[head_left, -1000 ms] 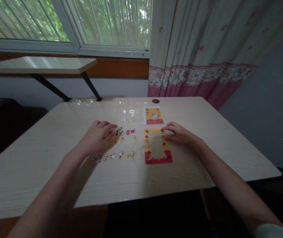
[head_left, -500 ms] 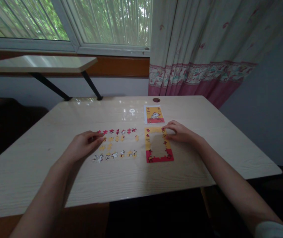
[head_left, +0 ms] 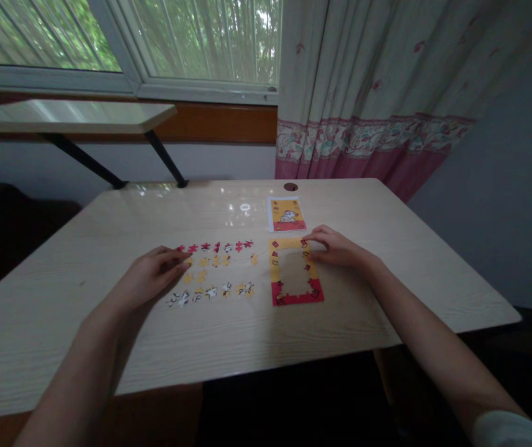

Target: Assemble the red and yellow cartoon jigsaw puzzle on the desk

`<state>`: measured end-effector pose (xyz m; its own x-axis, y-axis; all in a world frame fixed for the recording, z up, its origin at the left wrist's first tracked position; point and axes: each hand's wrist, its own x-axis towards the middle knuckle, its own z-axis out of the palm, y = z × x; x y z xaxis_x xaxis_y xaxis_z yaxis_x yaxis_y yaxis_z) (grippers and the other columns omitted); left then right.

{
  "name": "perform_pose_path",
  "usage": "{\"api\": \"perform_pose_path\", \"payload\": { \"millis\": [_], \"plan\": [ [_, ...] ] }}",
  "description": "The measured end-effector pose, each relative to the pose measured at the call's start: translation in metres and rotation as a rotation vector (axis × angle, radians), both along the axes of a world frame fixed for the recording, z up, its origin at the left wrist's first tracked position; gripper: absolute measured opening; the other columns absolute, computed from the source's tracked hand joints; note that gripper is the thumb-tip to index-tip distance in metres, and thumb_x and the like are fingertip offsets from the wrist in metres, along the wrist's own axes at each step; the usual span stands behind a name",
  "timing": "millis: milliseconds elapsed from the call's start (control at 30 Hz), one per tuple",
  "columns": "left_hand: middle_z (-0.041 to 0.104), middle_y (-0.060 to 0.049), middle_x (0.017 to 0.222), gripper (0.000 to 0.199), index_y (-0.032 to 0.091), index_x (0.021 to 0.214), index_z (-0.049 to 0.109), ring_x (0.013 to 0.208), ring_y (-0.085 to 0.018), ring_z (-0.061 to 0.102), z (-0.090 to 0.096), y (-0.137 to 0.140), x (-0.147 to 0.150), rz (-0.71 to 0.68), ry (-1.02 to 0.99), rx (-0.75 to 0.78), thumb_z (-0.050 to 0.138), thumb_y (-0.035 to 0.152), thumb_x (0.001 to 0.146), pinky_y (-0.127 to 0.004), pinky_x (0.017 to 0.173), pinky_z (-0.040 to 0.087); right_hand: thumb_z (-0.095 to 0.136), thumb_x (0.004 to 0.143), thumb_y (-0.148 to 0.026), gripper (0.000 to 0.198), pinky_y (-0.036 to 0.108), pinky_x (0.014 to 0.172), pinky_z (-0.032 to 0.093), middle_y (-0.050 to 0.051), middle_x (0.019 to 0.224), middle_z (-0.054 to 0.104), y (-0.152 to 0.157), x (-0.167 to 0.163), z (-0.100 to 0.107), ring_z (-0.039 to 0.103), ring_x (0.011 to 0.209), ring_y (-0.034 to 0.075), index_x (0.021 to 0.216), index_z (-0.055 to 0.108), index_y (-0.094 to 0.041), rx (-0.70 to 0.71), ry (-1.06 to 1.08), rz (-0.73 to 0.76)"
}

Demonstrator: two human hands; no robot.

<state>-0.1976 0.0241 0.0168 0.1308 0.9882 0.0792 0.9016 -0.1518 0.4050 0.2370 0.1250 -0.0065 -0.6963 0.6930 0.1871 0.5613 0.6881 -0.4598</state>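
Note:
My left hand [head_left: 156, 276] is at the left end of several rows of loose jigsaw pieces, thumb and forefinger a little apart. Its fingertips are beside the red pieces [head_left: 193, 248] and the yellow pieces [head_left: 203, 262]; no piece shows clearly between them. Closer to me lie white and yellow pieces [head_left: 210, 292] with black lines. To the right is a yellow and red puzzle frame [head_left: 299, 298] with a bare middle. My right hand [head_left: 338, 247] rests at its upper right edge, forefinger on the corner and thumb lower down, spread apart.
Beyond the frame lies a picture card [head_left: 287, 214] showing a white animal on yellow and red. A raised shelf [head_left: 107, 118] on dark supports stands at the table's back left. A cable hole [head_left: 290, 187] sits near the back edge, before the window and curtain [head_left: 363, 143].
The whole view has shifted slightly. My left hand has moved a little left along the pieces. My right hand stays at the frame's corner, and the frame lies as before.

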Motion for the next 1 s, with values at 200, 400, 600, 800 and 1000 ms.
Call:
{"api": "perform_pose_path", "payload": {
  "millis": [200,400,600,800,1000],
  "plan": [
    [0.064,-0.010,0.096,0.039,0.015,0.093,0.062,0.084,-0.024,0.059,0.000,0.009,-0.001,0.074,-0.007,-0.088,0.051,0.050,0.078,-0.032,0.077,0.043,0.065,0.078,-0.038,0.046,0.038,0.092,0.045,0.009,0.109,0.051,-0.001,0.000,0.002,0.054,0.101,0.021,0.120,0.058,-0.023,-0.016,-0.002,-0.006],
    [0.065,-0.006,0.085,0.030,0.017,0.085,0.057,0.075,-0.020,0.057,0.002,0.015,-0.001,0.052,-0.010,-0.148,0.052,0.045,0.076,-0.029,0.068,0.041,0.065,0.078,-0.038,0.046,0.037,0.091,0.045,0.010,0.110,0.052,-0.001,0.000,0.002,0.054,0.100,0.021,0.121,0.058,-0.022,-0.012,-0.009,-0.004],
    [0.064,-0.002,0.074,0.030,0.018,0.079,0.059,0.062,-0.015,0.054,0.022,0.010,0.026,0.117,-0.286,-0.126,0.056,0.048,0.074,-0.027,0.058,0.041,0.065,0.078,-0.035,0.042,0.037,0.089,0.047,0.010,0.109,0.054,-0.002,-0.003,0.004,0.055,0.099,0.021,0.117,0.060,-0.022,0.049,0.031,0.015],
    [0.068,-0.003,0.075,0.020,0.018,0.078,0.065,0.065,-0.014,0.058,0.045,0.028,0.100,-0.057,-0.730,-0.195,0.066,0.035,0.067,-0.027,0.062,0.046,0.055,0.087,-0.031,0.028,0.037,0.087,0.047,0.008,0.102,0.062,-0.028,-0.045,0.015,0.056,0.099,0.020,0.113,0.060,-0.021,0.226,0.198,0.025],
    [0.061,0.002,0.059,0.020,0.016,0.076,0.056,0.054,-0.010,0.056,0.033,0.045,0.155,-0.118,-0.912,-0.297,0.070,0.022,0.062,-0.022,0.053,0.042,0.054,0.088,-0.037,0.024,0.032,0.077,0.048,0.005,0.088,0.066,-0.048,-0.075,0.014,0.060,0.084,0.017,0.105,0.064,-0.023,0.330,0.311,-0.018]
  ]
}}
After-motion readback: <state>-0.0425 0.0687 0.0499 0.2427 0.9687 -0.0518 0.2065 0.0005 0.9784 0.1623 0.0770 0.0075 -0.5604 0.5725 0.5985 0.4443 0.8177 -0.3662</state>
